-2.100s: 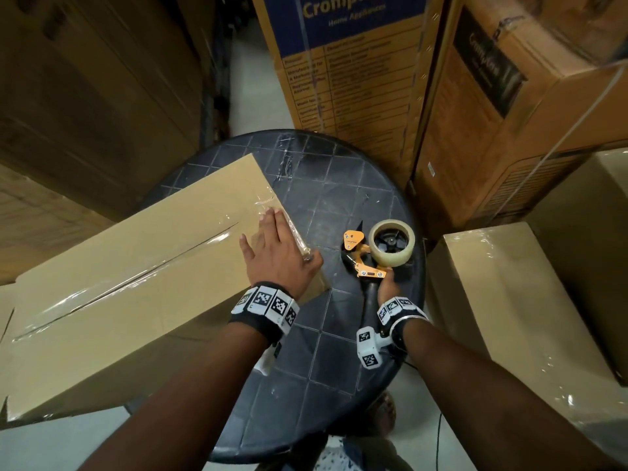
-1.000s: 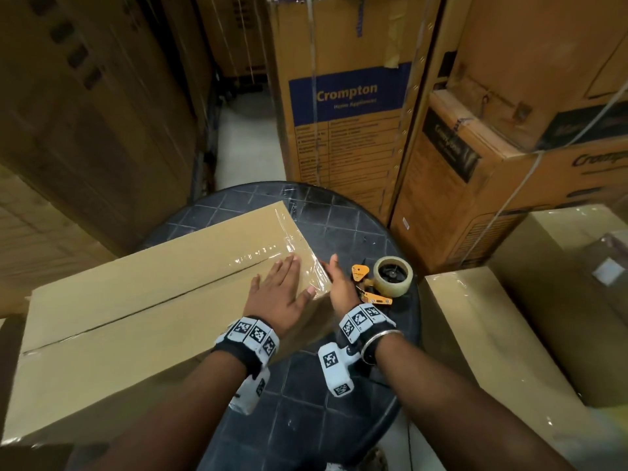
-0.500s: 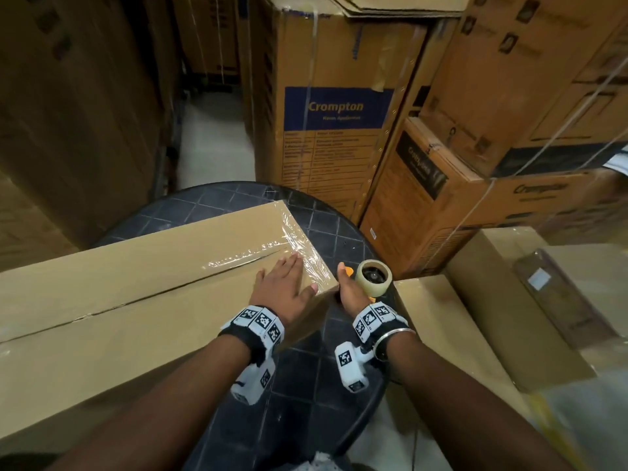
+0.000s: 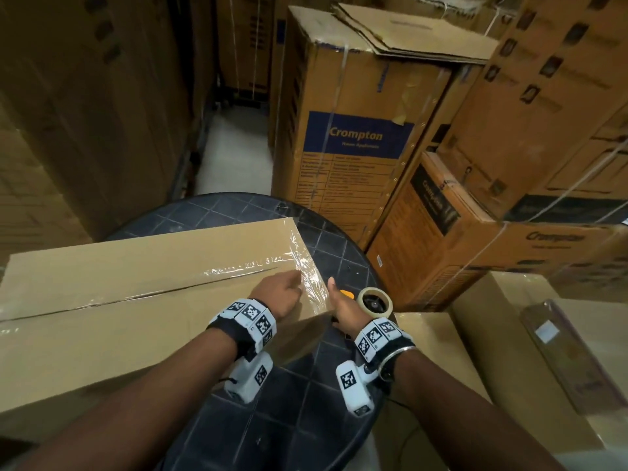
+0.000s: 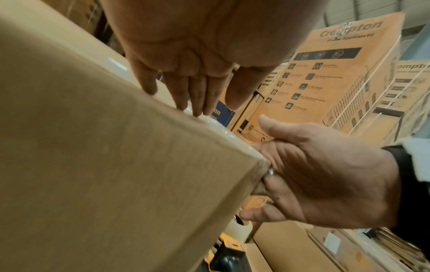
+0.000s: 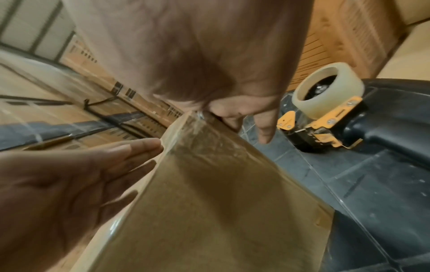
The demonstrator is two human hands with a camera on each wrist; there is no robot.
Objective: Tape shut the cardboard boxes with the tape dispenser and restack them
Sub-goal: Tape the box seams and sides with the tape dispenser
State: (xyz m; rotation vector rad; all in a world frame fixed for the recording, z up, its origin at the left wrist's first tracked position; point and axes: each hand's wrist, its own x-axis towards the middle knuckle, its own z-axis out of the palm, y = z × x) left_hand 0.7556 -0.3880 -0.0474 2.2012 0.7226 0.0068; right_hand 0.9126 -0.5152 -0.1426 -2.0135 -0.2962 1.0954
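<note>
A long cardboard box (image 4: 142, 300) is laid across a round dark table (image 4: 306, 419), its far end overhanging the table's left side, and clear tape (image 4: 299, 266) is seen along the top seam and wrapped over the near right end. The left hand (image 4: 278, 294) is laid flat on the box top, fingers (image 5: 186, 92) straight and close together, pressed onto the tape at the edge; nothing is gripped by it. The right hand (image 4: 343, 307) is held against the end face of the box, fingers extended and pressed to the taped cardboard, thumb raised, and nothing is held in it either. The tape dispenser (image 6: 325, 114) is left lying on the table just beside the right hand, apart from the box. The step in hand is judged to be the smoothing of the tape end down over the corner. Several things could go wrong from here: wrinkles, already visible in the film at the corner, could be pressed in permanently and the seal weakened; the seam could be left gaping where the flaps appear slightly parted if the tape is not rubbed down fully; the overhanging box could be tipped or slid off the table by a sideways push; and the dispenser could be knocked off the table's rim by the right wrist.
</note>
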